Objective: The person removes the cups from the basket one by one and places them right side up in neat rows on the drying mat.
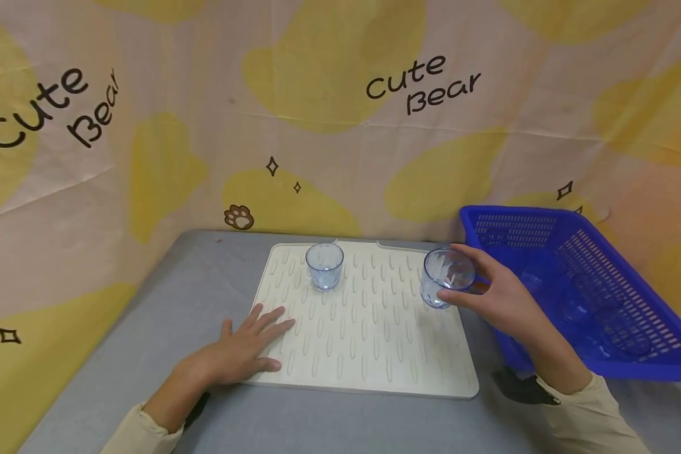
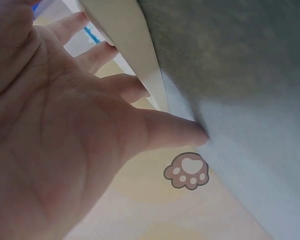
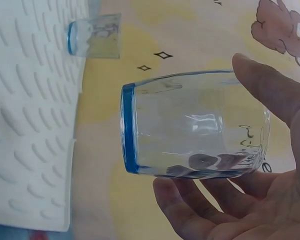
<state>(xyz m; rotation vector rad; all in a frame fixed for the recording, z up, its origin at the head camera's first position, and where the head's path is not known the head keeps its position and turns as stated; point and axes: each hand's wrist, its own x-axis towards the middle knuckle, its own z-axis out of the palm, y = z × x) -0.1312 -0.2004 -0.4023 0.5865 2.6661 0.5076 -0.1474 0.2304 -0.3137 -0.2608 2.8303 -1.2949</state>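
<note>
A clear bluish glass (image 1: 447, 277) is held upright above the right side of a white ridged mat (image 1: 352, 353). My right hand (image 1: 502, 296) grips it from the right, thumb on one side and fingers on the other. In the right wrist view, a gap shows between the blue base of this glass (image 3: 190, 125) and the mat (image 3: 30, 130). A second glass (image 1: 325, 268) stands upright near the mat's back left. My left hand (image 1: 241, 350) rests with spread fingers on the mat's left edge; its palm (image 2: 65, 130) shows in the left wrist view.
A blue plastic basket (image 1: 635, 271) stands right of the mat, with several clear glasses (image 1: 596, 302) in it. Grey cloth (image 1: 193, 290) covers the table. Behind it hangs a pink and yellow printed cloth (image 1: 318, 145).
</note>
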